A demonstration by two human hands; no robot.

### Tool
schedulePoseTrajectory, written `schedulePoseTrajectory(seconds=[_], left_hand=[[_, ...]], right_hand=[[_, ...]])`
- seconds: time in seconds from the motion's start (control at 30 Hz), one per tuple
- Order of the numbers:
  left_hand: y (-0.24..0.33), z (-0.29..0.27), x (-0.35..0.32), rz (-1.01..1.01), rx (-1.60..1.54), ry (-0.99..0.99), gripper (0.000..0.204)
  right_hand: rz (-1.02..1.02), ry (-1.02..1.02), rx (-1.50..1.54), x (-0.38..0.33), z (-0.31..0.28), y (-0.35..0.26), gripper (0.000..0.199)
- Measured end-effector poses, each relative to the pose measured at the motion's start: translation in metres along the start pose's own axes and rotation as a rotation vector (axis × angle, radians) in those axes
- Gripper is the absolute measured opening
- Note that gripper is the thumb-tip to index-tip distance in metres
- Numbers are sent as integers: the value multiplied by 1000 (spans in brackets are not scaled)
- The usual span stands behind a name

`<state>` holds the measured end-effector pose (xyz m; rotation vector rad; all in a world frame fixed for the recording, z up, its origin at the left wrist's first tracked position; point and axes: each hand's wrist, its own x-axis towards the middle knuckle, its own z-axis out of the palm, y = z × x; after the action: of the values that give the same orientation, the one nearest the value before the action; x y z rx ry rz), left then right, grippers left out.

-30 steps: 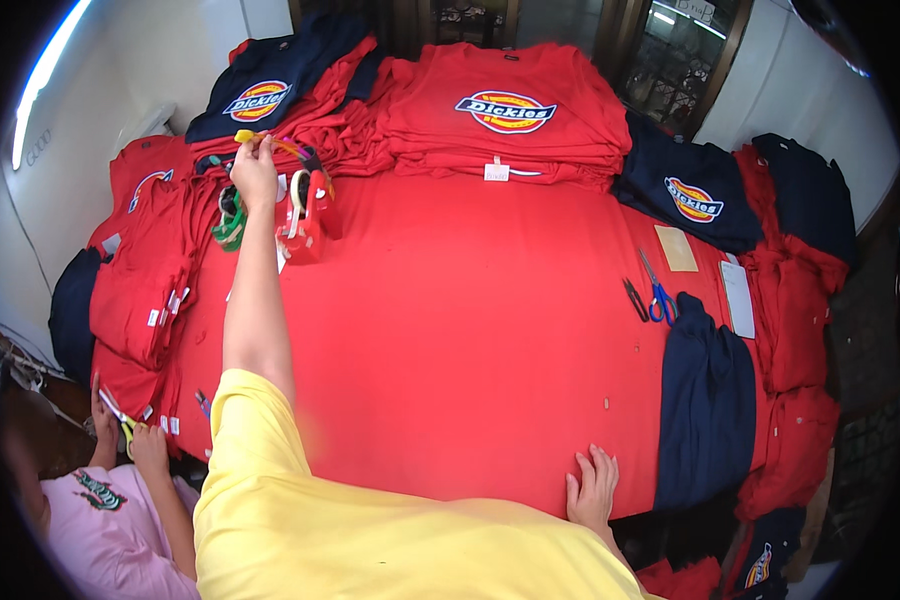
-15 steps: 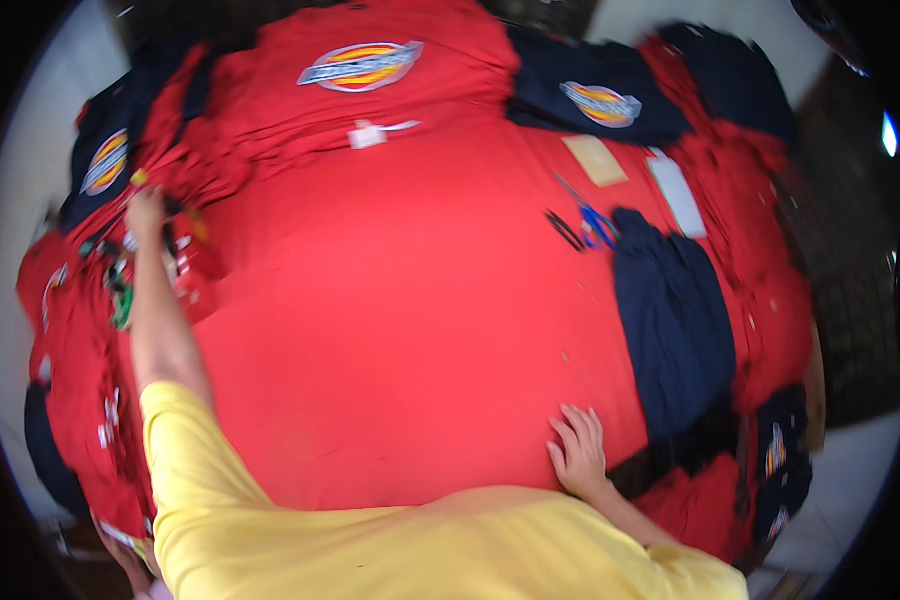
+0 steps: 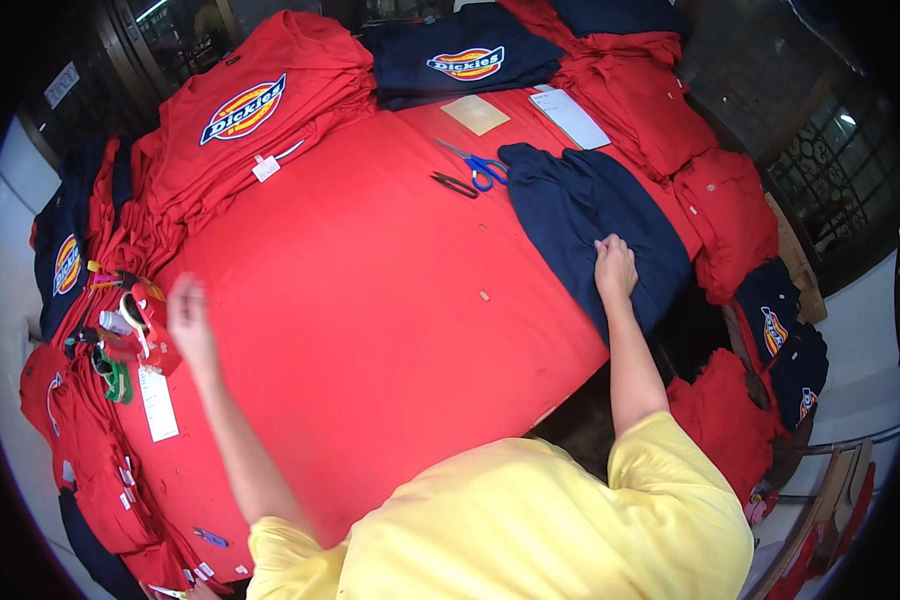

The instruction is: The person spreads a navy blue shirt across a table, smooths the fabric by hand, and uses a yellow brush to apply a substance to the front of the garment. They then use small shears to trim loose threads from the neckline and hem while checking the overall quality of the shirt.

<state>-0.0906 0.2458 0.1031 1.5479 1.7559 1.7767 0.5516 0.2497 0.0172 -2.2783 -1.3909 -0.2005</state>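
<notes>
- Head view: the right hand (image 3: 615,268) is lying palm down on a dark navy garment (image 3: 595,215), its fingers bunching the cloth slightly, so it is gripping or pressing the fabric at the garment's near edge.
- The navy garment is lying spread on the right part of the red-covered table (image 3: 370,300), with its right side hanging over the table's edge.
- The left hand (image 3: 190,320) is hovering over the left part of the red surface, blurred; its fingers are looking loosely spread and it is holding nothing, as far as can be told.
- Just left of that hand, a cluster of small tools and tags (image 3: 125,330) is lying at the table's left edge, with a white paper tag (image 3: 157,403) beside it.
- Blue-handled scissors (image 3: 475,165) and a small black clipper (image 3: 454,184) are lying just left of the navy garment's far end, near it but apart from the right hand.
- A tan card (image 3: 475,114) and a white sheet (image 3: 570,118) are sitting farther back.
- A stack of red shirts with a printed badge (image 3: 260,120) is piled at the far left, and a navy stack (image 3: 460,60) is sitting behind the table's middle.
- More red garments (image 3: 670,120) are heaped to the right.
- The person's yellow sleeve (image 3: 530,520) is filling the lower edge.
</notes>
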Motion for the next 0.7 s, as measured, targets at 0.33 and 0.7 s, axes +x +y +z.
schedulePoseTrajectory(seconds=[0.33,0.7], left_hand=[[141,115,-248,-806,-912,-736,37],[114,89,-264,-817,-865,-72,39]], right_hand=[[-732,-34,620,-92,-152,-104,16],[-620,-467,700,-80,-118,-67,15]])
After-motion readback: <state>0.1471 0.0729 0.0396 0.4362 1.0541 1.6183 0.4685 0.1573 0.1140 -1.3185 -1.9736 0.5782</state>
